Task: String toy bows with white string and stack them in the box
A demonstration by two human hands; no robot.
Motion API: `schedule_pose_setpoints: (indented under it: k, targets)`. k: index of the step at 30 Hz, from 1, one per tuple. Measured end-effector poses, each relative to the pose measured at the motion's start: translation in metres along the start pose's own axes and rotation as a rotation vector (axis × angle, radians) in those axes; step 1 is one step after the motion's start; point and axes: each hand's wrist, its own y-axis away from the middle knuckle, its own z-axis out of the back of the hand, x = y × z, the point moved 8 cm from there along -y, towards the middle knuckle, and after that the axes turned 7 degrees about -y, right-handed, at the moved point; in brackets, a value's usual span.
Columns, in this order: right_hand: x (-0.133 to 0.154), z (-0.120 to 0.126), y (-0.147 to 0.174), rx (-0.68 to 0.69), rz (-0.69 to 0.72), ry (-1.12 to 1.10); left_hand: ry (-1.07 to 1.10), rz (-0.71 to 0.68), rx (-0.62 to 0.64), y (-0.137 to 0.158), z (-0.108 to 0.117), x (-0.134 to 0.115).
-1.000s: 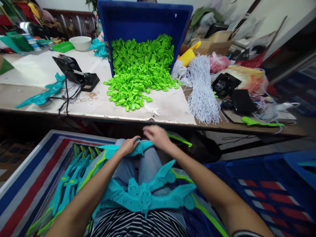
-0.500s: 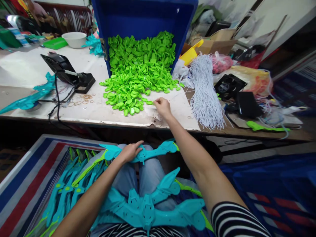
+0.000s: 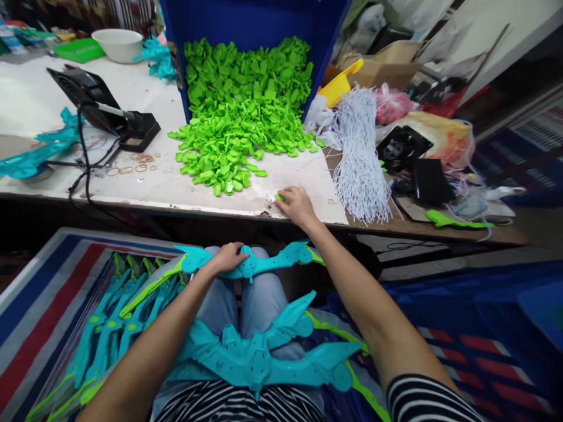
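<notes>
My left hand (image 3: 230,258) is closed round the middle of a turquoise plastic wing frame (image 3: 279,262) that lies across my knees. Green strips with clear film are joined to its ends. My right hand (image 3: 299,206) is over the front of the table, pinching a small green plastic piece (image 3: 280,198) between thumb and fingers. Beyond it, a big heap of like green pieces (image 3: 246,99) spills out of a tipped blue crate (image 3: 255,20). More turquoise frames (image 3: 259,366) rest on my lap, close to my body.
At left, assembled turquoise-and-green frames (image 3: 116,319) lie in a row beside a striped sheet (image 3: 48,305). A black fan on a stand (image 3: 94,105) and rubber bands (image 3: 143,158) sit on the table. A bundle of white cords (image 3: 363,158) is at right, with blue crates (image 3: 475,328) below.
My right hand has drawn back from the heap toward the table's front edge with a green piece. My left hand stays on the frame. The view has shifted slightly.
</notes>
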Motion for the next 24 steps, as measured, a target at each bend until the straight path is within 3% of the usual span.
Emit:
schedule_pose_setpoints:
  k: [3, 5, 8, 12, 19, 24]
  targets:
    - [0.019, -0.003, 0.033, -0.051, 0.067, -0.197, 0.29, -0.026, 0.032, -0.001, -0.002, 0.005]
    - [0.043, -0.019, 0.065, 0.033, 0.193, -0.355, 0.486, -0.037, 0.062, -0.001, -0.004, 0.007]
    - [0.074, -0.055, 0.117, 0.238, 0.394, -0.451, 0.614, -0.042, 0.093, 0.001, -0.006, 0.007]
    - [0.081, -0.082, 0.146, 0.244, 0.499, -0.45, 0.715, -0.037, 0.121, 0.003, -0.005, 0.004]
    - [0.07, -0.089, 0.148, 0.158, 0.417, -0.391, 0.718, 0.038, 0.125, 0.004, -0.006, 0.013]
    - [0.061, -0.1, 0.14, 0.197, 0.161, -0.427, 0.631, -0.023, 0.046, 0.005, -0.001, 0.014]
